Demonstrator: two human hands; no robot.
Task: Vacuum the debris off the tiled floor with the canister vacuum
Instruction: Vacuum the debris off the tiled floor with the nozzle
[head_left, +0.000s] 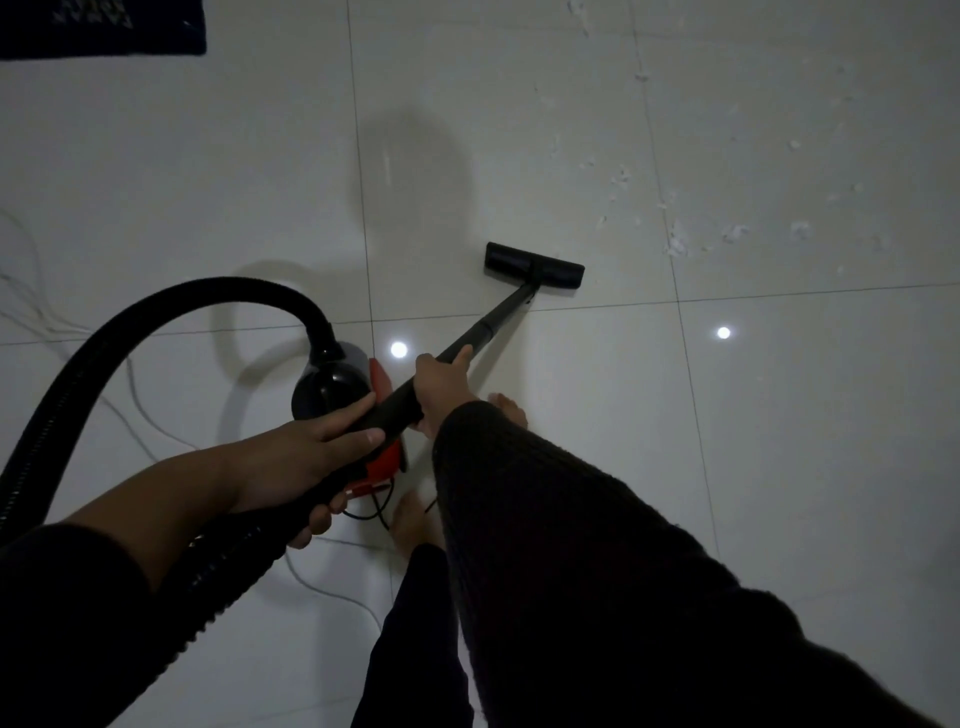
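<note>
Both hands are closed around the black wand (483, 327) of the canister vacuum. The left hand (306, 452) grips the lower, nearer end where the ribbed hose (104, 353) joins it, fingers wrapped over the top and the bare forearm reaching in from the lower left. The right hand (441, 387) clasps the wand further up, thumb stretched along the tube, its arm in a dark knitted sleeve (571, 561) extended from the lower right. The wand slopes away to the flat black floor head (535, 266), which rests on the tile just beyond a grout line. The black and red canister (345, 395) sits on the floor beneath the hands, the hose arching up and over from its top. Two bare feet (413, 519) stand just beside it, one partly hidden by the sleeve.

The floor (779, 467) is glossy pale tile, dimly lit, with two bright light reflections. White scraps of debris (675, 241) lie scattered to the upper right, near the floor head but apart from it. Thin white cables (130, 379) trail at the left, and a dark mat (104, 26) shows at the top-left corner.
</note>
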